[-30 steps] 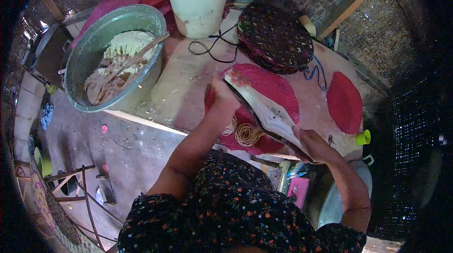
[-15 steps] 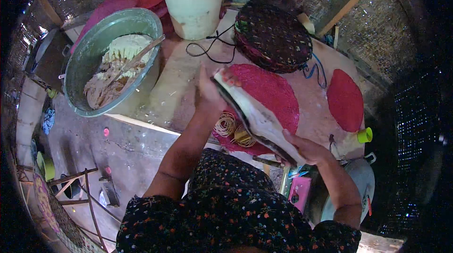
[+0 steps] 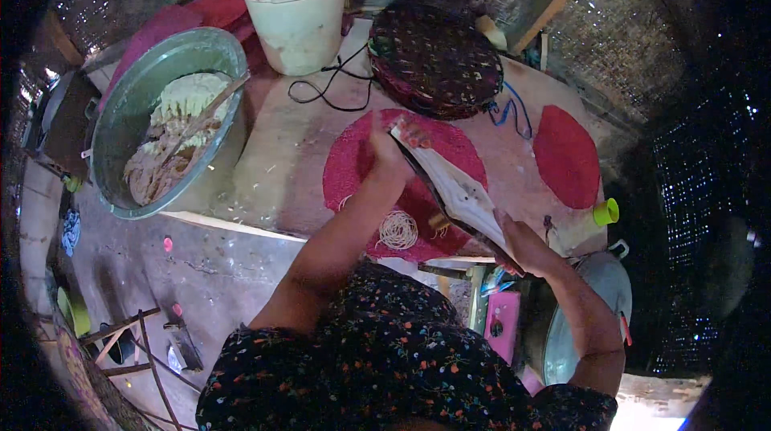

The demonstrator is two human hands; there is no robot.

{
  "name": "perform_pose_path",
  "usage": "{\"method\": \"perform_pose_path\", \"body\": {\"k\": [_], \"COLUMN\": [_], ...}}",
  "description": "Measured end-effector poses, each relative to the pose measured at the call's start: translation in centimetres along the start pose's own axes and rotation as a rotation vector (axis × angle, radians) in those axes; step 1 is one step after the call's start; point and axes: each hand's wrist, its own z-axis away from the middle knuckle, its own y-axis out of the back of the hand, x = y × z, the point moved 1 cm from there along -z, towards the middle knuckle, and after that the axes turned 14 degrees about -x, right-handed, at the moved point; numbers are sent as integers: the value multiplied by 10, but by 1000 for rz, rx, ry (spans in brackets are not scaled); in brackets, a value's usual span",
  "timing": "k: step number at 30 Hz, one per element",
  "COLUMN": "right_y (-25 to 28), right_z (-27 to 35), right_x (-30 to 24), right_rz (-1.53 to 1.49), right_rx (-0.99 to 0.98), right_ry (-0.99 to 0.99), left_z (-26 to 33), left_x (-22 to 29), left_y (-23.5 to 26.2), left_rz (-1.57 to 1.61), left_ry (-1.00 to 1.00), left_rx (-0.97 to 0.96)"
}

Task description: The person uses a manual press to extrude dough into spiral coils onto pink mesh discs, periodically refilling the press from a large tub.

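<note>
My right hand (image 3: 526, 248) is closed round the near end of a long, flat, pale piece with a dark edge (image 3: 456, 190). The piece is held tilted above a round red mat (image 3: 345, 162), and a reddish patch shows at its far end. Beside that far end is my left hand (image 3: 387, 159), smeared by motion; whether it touches the piece is unclear. A coil of thin pale strands (image 3: 397, 230) lies on the near part of the mat. Next to it, a yellowish-brown coil (image 3: 438, 223) is partly hidden behind the piece.
A large green basin (image 3: 108, 138) with dough and a stick stands at the left. Behind are a white bucket (image 3: 297, 29) and a stack of dark round woven mats (image 3: 434, 61). Another red mat (image 3: 566, 156) and a yellow-green cup (image 3: 606, 212) are at the right.
The view has shifted, so the table things sit further left. My left hand has moved across the red mat, and the pale piece is turned more edge-on. My right hand keeps its grip.
</note>
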Motion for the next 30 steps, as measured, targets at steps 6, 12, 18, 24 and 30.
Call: {"method": "perform_pose_path", "body": {"k": [6, 12, 18, 24, 30], "right_y": [8, 6, -2, 11, 4], "right_z": [30, 8, 13, 17, -24], "right_x": [-4, 5, 12, 18, 23], "right_rz": [32, 329, 42, 117, 34], "right_rx": [-53, 158, 15, 88, 122], "right_ry": [-158, 204, 115, -64, -4], "left_z": [13, -9, 18, 6, -11], "left_x": [-20, -11, -5, -30, -4], "left_y": [-10, -20, -28, -1, 30], "left_rz": [31, 32, -32, 63, 48], "left_ry": [23, 30, 30, 52, 68], "left_rx": [81, -29, 41, 63, -43]}}
